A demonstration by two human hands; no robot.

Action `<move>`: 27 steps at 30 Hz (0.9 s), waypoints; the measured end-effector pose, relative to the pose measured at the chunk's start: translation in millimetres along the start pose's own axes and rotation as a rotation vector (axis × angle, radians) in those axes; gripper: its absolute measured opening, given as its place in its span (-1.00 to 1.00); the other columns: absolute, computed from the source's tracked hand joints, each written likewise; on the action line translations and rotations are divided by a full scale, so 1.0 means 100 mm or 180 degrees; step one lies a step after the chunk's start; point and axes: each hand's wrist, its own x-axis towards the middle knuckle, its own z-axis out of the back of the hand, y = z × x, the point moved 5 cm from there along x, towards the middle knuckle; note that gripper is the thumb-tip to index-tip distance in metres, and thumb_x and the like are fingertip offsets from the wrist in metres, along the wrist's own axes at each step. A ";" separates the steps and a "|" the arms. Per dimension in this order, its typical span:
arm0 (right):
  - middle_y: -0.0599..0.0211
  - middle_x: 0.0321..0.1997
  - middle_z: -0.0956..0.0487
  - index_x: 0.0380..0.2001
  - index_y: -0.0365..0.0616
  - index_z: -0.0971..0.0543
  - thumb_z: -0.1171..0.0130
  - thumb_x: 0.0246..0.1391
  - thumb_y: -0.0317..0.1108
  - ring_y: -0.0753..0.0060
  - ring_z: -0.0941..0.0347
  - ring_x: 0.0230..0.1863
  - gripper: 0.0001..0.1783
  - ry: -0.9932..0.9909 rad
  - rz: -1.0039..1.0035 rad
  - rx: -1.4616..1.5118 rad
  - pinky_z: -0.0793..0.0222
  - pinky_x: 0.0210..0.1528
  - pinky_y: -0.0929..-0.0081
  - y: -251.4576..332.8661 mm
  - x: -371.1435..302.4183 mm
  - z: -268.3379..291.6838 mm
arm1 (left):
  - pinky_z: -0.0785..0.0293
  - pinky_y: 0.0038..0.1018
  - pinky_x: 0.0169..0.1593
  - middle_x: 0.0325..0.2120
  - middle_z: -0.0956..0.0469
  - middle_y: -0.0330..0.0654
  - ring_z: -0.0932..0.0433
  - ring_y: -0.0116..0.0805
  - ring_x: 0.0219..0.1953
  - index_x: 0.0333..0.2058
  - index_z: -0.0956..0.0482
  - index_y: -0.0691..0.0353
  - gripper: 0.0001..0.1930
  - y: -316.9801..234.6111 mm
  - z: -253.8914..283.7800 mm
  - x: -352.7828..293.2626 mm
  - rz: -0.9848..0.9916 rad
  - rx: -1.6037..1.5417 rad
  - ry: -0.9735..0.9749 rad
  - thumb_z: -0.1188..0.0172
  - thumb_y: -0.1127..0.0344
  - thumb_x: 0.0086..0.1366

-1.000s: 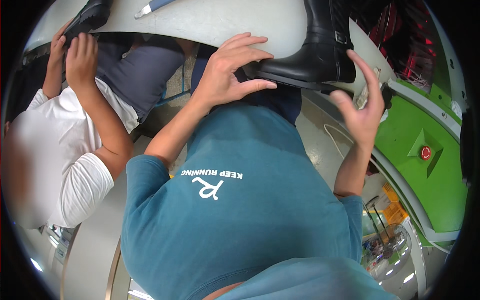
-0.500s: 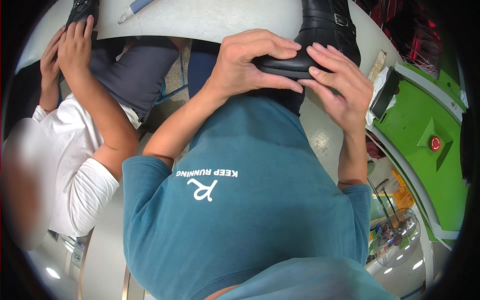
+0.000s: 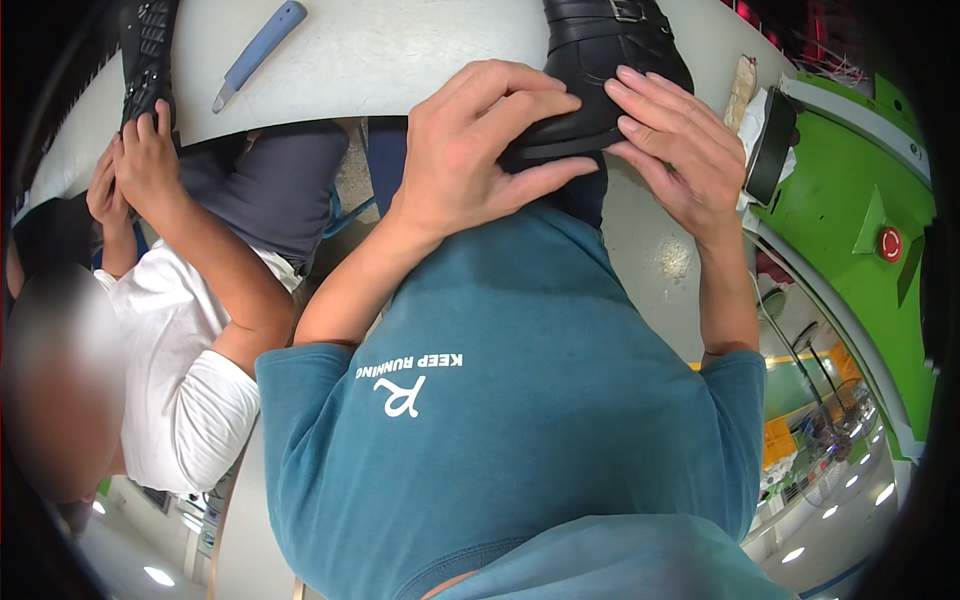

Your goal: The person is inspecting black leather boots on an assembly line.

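Where the pale worktable [image 3: 400, 70] meets its near edge, black buckled boot [image 3: 590, 55] at right, toe angled left. Left hand [image 3: 470, 140] grips the toe, thumb low by the sole; right hand [image 3: 685, 160] grasps the boot's right side. Blue-handled tool [image 3: 262, 50] lies farther left. Co-worker's hands [image 3: 147, 165] on another boot [image 3: 148, 65], far left. Right: green machine [image 3: 840, 190], red push-button [image 3: 890, 243]; glossy grey floor [image 3: 668, 262] between.
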 end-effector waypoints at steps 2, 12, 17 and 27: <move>0.24 0.03 -0.85 -0.32 -0.23 -0.74 -0.61 -0.05 -0.41 0.11 -0.76 0.20 -0.76 0.0114 0.0047 0.0020 -0.71 0.25 0.13 -0.02 0.06 0.03 | -0.68 -0.38 -0.15 -0.24 -0.74 -0.20 -0.72 -0.21 -0.19 -0.23 -0.78 0.21 -0.51 0.04 -0.07 0.02 -0.0053 0.0085 -0.0084 -0.79 0.17 -0.11; 0.33 -0.03 -0.86 -0.36 -0.16 -0.79 -0.57 0.02 -0.41 0.29 -0.82 0.01 -0.87 0.0533 -0.0062 0.0398 -0.72 0.08 0.33 -0.22 0.28 0.15 | -0.61 -0.43 -0.28 -0.36 -0.72 -0.31 -0.66 -0.32 -0.31 -0.39 -0.76 0.16 -0.53 0.13 -0.16 0.00 -0.0195 0.0114 -0.0401 -0.82 0.13 -0.24; 0.29 0.03 -0.80 0.04 -0.27 -0.76 -0.39 0.42 -0.29 0.48 -0.71 0.02 -0.71 -0.0763 -0.2212 0.0854 -0.55 0.18 0.49 -1.01 -0.03 0.24 | -0.63 -0.43 -0.27 -0.35 -0.72 -0.27 -0.69 -0.30 -0.29 -0.39 -0.76 0.20 -0.54 0.14 -0.17 -0.01 -0.0168 -0.0001 -0.0375 -0.83 0.16 -0.21; 0.18 0.23 -0.64 0.42 -0.28 -0.37 -0.44 0.40 -0.13 0.44 -0.56 0.18 -0.26 -0.0227 -0.2975 0.2182 -0.44 0.30 0.43 -0.89 -0.26 -0.13 | -0.64 -0.36 -0.25 -0.31 -0.71 -0.21 -0.71 -0.22 -0.26 -0.30 -0.75 0.21 -0.51 0.11 -0.16 -0.02 -0.0677 -0.0001 -0.0550 -0.82 0.17 -0.15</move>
